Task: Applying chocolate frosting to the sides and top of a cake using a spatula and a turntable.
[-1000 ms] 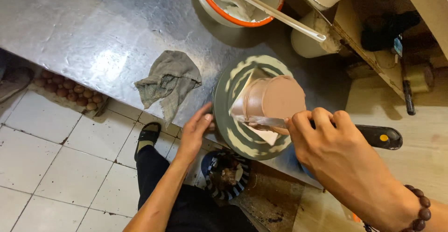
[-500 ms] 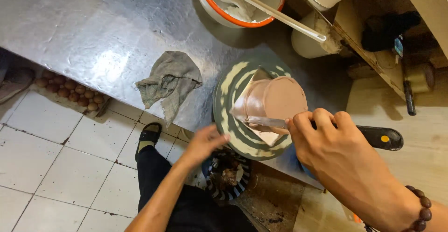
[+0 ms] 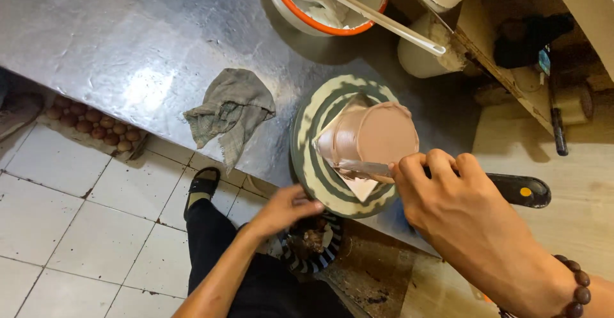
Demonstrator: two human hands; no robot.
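Observation:
A small round cake (image 3: 374, 135) covered in light brown cream stands on a white board on a striped green and cream turntable (image 3: 313, 158). My right hand (image 3: 441, 187) is closed on a palette knife (image 3: 358, 167), its flat blade pressed against the near side of the cake. My left hand (image 3: 288, 208) reaches to the turntable's near left edge, fingers touching the rim. The turntable sits at the front edge of a metal counter (image 3: 128, 43).
A grey cloth (image 3: 230, 113) lies crumpled on the counter, hanging over its edge. A white bowl with an orange rim (image 3: 320, 4) holds cream and a long spatula. A black-handled tool (image 3: 521, 190) lies at right. An egg tray (image 3: 96, 126) sits on the tiled floor.
My left hand has slid down and toward me along the turntable's rim, and the turntable's stripes have shifted round. My right hand keeps the knife against the cake.

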